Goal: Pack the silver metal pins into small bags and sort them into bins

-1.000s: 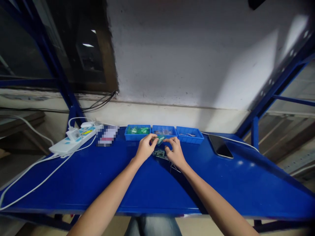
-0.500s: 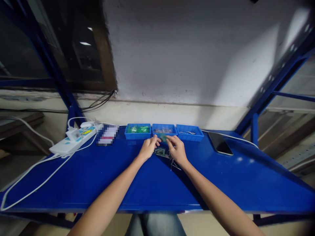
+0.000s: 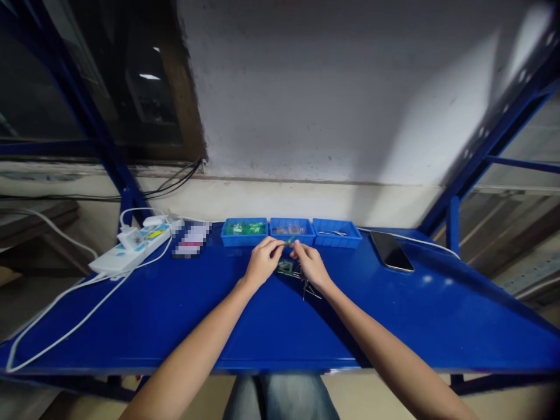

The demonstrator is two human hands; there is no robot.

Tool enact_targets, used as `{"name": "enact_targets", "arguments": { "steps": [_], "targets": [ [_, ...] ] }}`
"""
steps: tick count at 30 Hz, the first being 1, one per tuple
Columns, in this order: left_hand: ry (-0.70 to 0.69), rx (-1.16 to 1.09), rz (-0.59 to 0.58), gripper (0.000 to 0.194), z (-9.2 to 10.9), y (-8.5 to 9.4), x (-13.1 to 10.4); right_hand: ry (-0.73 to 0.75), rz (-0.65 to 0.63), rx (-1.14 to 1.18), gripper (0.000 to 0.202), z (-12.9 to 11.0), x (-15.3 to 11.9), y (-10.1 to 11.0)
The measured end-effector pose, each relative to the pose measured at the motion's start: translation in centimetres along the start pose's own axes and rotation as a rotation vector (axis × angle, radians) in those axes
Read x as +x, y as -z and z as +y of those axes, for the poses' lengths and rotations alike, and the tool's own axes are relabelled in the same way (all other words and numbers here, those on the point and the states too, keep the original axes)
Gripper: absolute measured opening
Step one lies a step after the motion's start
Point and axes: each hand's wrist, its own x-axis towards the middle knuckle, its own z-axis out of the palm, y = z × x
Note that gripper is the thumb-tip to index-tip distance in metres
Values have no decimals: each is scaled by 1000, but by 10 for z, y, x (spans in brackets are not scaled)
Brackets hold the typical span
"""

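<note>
Between my hands is a small green piece [image 3: 289, 240], pinched by the fingertips of both. My left hand [image 3: 262, 261] grips it from the left, thumb and fingers together. My right hand [image 3: 310, 265] holds its other side, fingers bent inward. Just under them, on the blue table, lie a green board-like item [image 3: 285, 266] and several thin metal pins [image 3: 310, 288], partly covered by my right hand. Behind stand three blue bins: the left one [image 3: 244, 240] has green pieces, the middle one [image 3: 280, 240] small clear or brownish parts, the right one [image 3: 336, 241] a few thin metal pins.
A black phone [image 3: 391, 251] lies to the right on the blue table [image 3: 175, 326]. At the left are a white power strip [image 3: 118, 256] with looping cables and a pixelated flat item [image 3: 191, 239]. Blue metal frame posts rise on both sides.
My left fingers have moved up and inward onto the green piece, and my hands are closer together. The green piece now looks more narrow and is more covered by fingers.
</note>
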Motion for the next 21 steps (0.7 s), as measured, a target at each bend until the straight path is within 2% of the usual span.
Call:
{"name": "enact_targets", "arguments": {
  "steps": [2,4,9,12,15,21],
  "targets": [
    [-74,46,-41,21,1,-1,-2,-147,27,171,53,-3,1,0],
    [-130,83,-74,23,0,-2,-3,-221,81,273,51,-5,2,0],
    [-187,89,-87,27,-1,-1,-2,-193,168,287,43,-6,4,3],
    [-160,30,-92,27,4,-1,-2,-160,201,275,37,-2,5,4],
    [-8,-83,-105,28,7,-3,-1,-51,241,216,30,0,4,3],
    [561,-509,-103,63,-4,-6,6,281,176,-103,25,-5,-7,1]
  ]
}}
